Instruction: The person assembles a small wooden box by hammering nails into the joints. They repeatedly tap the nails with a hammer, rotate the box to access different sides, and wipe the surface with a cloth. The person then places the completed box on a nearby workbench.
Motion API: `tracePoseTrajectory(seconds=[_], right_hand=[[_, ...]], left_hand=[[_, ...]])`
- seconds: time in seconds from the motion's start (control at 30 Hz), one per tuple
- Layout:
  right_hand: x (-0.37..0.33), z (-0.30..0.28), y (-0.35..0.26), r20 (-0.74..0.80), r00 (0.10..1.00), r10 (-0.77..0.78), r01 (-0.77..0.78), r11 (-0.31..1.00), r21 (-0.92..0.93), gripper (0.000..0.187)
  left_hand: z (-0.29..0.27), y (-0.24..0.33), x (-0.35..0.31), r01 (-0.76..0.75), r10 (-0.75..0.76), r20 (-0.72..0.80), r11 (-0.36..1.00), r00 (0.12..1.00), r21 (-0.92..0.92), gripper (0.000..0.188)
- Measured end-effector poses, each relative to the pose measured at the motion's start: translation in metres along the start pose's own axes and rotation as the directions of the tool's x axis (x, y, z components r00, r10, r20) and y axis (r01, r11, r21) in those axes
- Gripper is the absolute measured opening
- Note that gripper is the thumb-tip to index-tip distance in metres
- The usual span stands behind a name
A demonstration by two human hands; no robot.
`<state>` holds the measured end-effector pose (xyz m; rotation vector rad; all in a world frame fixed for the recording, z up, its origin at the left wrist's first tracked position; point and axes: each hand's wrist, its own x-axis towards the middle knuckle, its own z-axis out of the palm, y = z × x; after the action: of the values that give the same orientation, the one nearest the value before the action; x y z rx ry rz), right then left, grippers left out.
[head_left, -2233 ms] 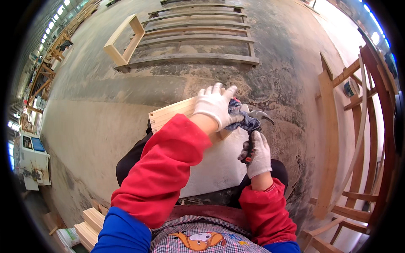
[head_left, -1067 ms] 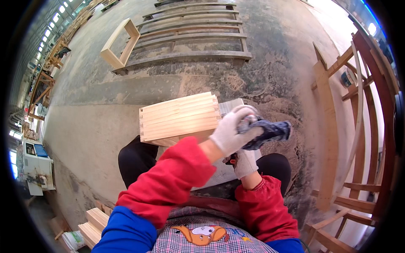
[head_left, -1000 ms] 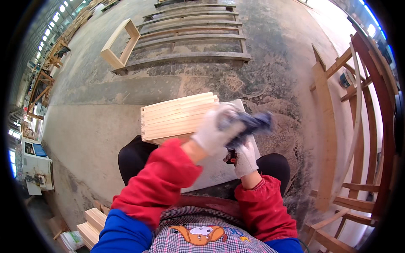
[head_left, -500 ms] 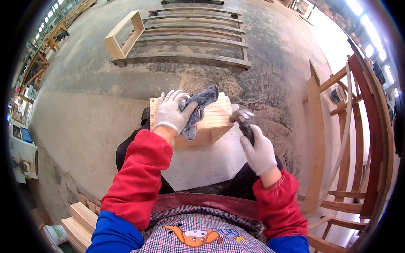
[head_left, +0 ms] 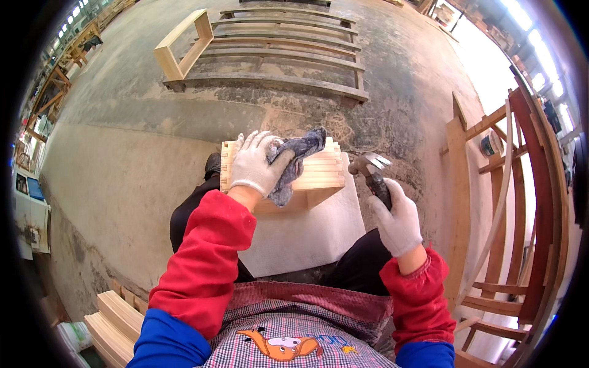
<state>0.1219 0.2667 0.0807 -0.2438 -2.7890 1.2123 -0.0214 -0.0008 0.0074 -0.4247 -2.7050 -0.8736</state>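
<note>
Plainly, left hand [head_left: 253, 167] holds cloth [head_left: 293, 162] atop box [head_left: 323, 169]; right hand [head_left: 399, 222] grips hammer [head_left: 375, 180].

A large woodworking workshop with a worn, stained concrete floor [head_left: 123, 165]. A low slatted wooden pallet [head_left: 276, 79] lies across the floor ahead, with an open rectangular wooden frame [head_left: 167, 61] standing at its left end. In the foreground are a pale box with finger-jointed corners [head_left: 322, 173] and a claw hammer [head_left: 370, 164]. Pale timber pieces [head_left: 118, 311] are stacked at lower left; a tall wooden rack [head_left: 532, 214] fills the right side. A white cabinet-like machine [head_left: 35, 214] stands at far left, and bright strip lights [head_left: 543, 55] run along the upper right.
</note>
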Motion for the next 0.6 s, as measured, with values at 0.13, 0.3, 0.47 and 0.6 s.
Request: tracePoseTrajectory(seconds=[0.13,0.3,0.47,0.6], right_hand=[[-0.0013,-0.0062,0.0002,0.147,0.985,0.096,-0.094,0.995,-0.019,0.037],[-0.0045,-0.0062,-0.0006,-0.053,0.998,-0.014,0.01,0.996,-0.084,0.033],[-0.003,-0.0076,0.001,0.179,0.984,0.024,-0.004,0.993,-0.114,0.033],[0.0047,-0.0114,0.0005,-0.022,0.999,-0.037,0.032,0.981,-0.19,0.031]], left_hand=[[0.0021,-0.0002,-0.0013,-0.033,0.034,-0.045,0.999,0.998,0.021,0.043],[0.0017,-0.001,-0.0019,-0.023,0.024,-0.026,0.999,0.999,0.037,0.046],[0.001,0.0009,-0.0018,-0.012,0.013,-0.03,0.999,0.999,0.038,0.046],[0.0012,0.002,-0.0031,-0.025,0.026,-0.06,0.999,0.998,0.031,0.047]])
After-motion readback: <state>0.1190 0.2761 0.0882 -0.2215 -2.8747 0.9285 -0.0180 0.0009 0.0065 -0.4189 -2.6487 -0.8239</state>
